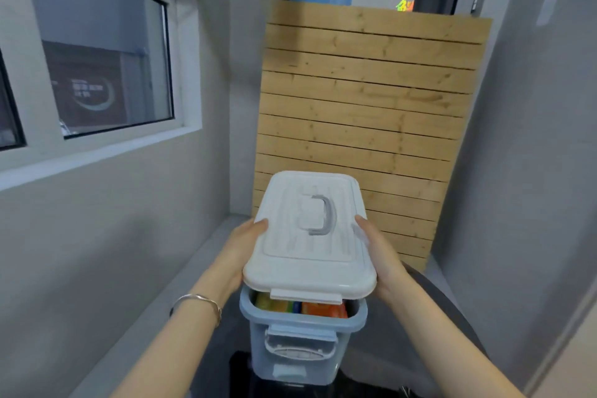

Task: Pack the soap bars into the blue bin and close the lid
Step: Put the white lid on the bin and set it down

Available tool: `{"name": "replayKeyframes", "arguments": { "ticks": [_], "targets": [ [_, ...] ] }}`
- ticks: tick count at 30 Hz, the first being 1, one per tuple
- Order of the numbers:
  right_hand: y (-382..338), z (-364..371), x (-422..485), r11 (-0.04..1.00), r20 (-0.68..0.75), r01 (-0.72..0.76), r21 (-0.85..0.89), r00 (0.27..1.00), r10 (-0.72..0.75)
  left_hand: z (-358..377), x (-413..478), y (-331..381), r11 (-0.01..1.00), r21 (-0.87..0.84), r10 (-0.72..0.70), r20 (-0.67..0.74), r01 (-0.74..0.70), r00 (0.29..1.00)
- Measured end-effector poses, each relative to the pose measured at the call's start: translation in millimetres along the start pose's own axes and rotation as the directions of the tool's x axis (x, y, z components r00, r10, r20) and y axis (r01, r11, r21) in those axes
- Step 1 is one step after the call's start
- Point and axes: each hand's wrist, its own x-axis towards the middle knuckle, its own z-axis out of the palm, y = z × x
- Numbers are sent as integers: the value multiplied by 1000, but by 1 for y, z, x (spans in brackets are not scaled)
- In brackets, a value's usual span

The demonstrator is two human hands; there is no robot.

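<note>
Windows line the grey wall at left as a person packs soap in a narrow room. Left hand (240, 247), a bracelet (197, 302) on its wrist, curls around the left long edge of the white lid (310, 236), thumb on top. The lid hovers over the blue bin (302, 342), tilted, its near end raised above the rim and its far end lower; its long axis runs away from the person, in line with the bin below. Soap bars (303, 305), yellow and orange, show through the gap at the near end. Right hand (381, 255) clasps the opposite long edge the same way. Both hands sit about equally near. Seating the lid likely means lowering the near end straight down. Wooden slats (365, 113) lean behind.
</note>
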Motion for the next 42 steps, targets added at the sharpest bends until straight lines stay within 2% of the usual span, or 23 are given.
{"name": "replayKeyframes", "arguments": {
  "ticks": [6, 9, 13, 17, 22, 28, 34, 37, 40, 42],
  "targets": [
    [36, -8, 7, 991, -29, -89, -103, 996, 87, -6, -1, -36, 998, -10, -69, -37, 69, 997],
    [46, -9, 10, 989, -13, -143, -21, 990, 143, -10, -2, -38, 995, 22, -95, -53, 96, 994],
    [52, -13, 7, 989, -57, -148, -22, 987, 147, -17, -3, -41, 985, 59, -158, -38, 160, 987],
    [64, -21, 3, 989, -46, -141, -49, 989, 139, -18, -1, -47, 985, 109, -133, -7, 133, 991],
    [65, -20, 2, 989, -58, -147, 1, 987, 147, -16, -1, -51, 978, 62, -197, -14, 198, 980],
    [62, -30, 2, 987, 14, -135, -91, 991, 137, -9, -4, -54, 967, 8, -253, -81, 255, 964],
    [74, -72, -7, 1000, 55, -22, 0, 998, 22, 44, -17, -68, 978, -140, -183, -229, 154, 956],
    [78, -95, -14, 999, 5, 17, 43, 1000, -17, 92, -20, -82, 972, -230, -126, -315, 54, 940],
    [82, -119, -17, 996, -65, 28, 82, 998, -23, 142, -21, -95, 963, -271, -120, -442, -4, 889],
    [87, -132, -19, 994, -69, 30, 105, 997, -23, 171, -20, -102, 956, -290, -116, -474, -30, 873]
  ]
}}
